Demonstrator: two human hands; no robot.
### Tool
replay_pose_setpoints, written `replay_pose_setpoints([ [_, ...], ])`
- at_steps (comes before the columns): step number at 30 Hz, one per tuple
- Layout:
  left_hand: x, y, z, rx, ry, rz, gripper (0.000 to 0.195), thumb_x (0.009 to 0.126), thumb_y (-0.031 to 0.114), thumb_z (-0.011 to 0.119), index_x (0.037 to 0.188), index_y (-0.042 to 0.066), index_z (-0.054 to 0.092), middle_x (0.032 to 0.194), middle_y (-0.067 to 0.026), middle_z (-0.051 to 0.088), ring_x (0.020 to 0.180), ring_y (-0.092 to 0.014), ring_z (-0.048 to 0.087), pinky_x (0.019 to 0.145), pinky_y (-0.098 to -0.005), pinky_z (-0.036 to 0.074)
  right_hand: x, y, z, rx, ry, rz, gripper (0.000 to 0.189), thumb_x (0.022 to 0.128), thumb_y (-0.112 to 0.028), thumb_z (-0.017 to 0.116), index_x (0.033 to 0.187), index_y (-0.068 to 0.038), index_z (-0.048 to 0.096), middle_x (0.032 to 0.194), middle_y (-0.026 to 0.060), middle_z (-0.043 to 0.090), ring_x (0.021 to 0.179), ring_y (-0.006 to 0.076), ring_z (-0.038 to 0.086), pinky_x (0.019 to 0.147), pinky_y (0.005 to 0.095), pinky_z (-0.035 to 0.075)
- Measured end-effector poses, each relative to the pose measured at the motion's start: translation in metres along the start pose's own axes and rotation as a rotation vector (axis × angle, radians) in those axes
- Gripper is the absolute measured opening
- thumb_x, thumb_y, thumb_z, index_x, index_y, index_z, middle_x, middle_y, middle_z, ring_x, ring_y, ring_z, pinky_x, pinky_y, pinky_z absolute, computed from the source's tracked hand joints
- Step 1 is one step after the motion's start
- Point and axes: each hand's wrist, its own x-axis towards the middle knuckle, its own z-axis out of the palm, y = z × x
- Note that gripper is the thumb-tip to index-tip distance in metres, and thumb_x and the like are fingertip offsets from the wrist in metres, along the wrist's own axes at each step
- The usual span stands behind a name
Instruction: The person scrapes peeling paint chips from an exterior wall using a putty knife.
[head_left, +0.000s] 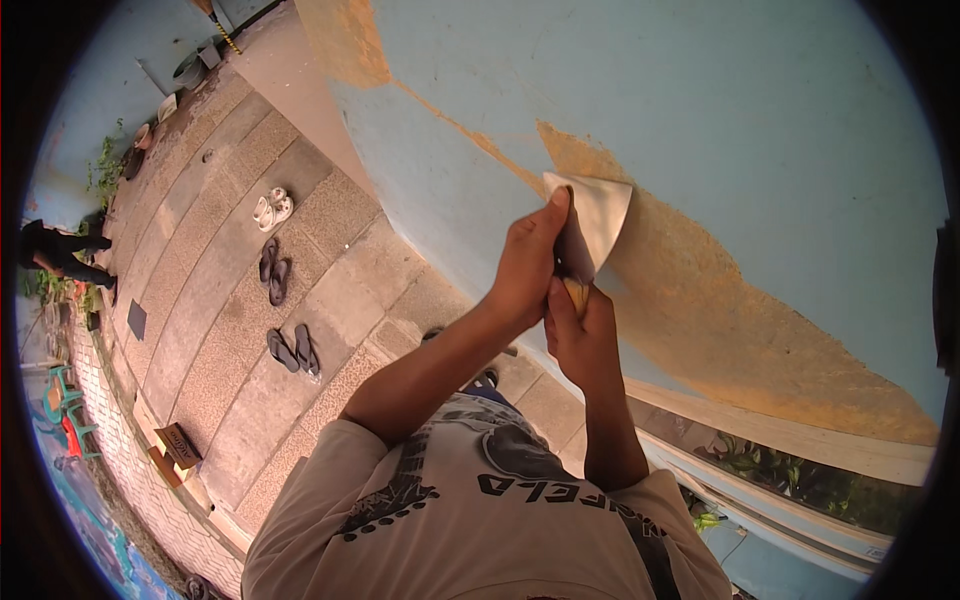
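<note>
A wide metal scraper (598, 217) with a wooden handle (576, 294) rests with its blade edge against a light blue painted wall (697, 112). My right hand (583, 341) is closed around the handle. My left hand (529, 255) grips the blade's near side, with its thumb pressed on the flat metal. Around the blade, the paint is gone from a long tan patch (675, 300) that runs down to the right. A narrow bare strip (457, 127) leads up and left to another bare patch (349, 37).
On the paved floor (225, 300) lie white clogs (273, 209) and dark sandals (276, 274). Dark flip-flops (295, 351) are nearer. A cardboard box (178, 445) stands at lower left, and a person (64, 251) in dark clothes at far left. Below the wall is an opening with plants (780, 469).
</note>
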Motion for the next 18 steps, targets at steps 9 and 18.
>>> replay_pose_setpoints([
  [9, -0.005, -0.02, 0.0, 0.016, 0.056, -0.097, 0.042, 0.1, 0.047, 0.053, 0.075, 0.012, 0.053, 0.065, 0.0024, 0.052, 0.054, -0.007, 0.049, 0.048, -0.0245, 0.044, -0.024, 0.0, -0.002, 0.02, 0.029, 0.08, 0.026, 0.1, -0.019, 0.056, 0.083, 0.001, 0.054, 0.057, 0.0033, 0.052, 0.049, 0.0106, 0.05, 0.047, 0.0286, 0.037],
  [18, -0.003, -0.013, -0.007, 0.039, 0.014, -0.092, 0.044, 0.1, 0.045, 0.053, 0.072, 0.012, 0.053, 0.065, 0.0034, 0.051, 0.056, -0.006, 0.047, 0.051, -0.0241, 0.042, -0.015, 0.006, 0.01, -0.005, 0.08, -0.116, 0.022, 0.102, -0.019, 0.052, 0.089, -0.001, 0.055, 0.054, -0.0029, 0.046, 0.043, 0.0034, 0.04, 0.039, 0.0228, 0.03],
])
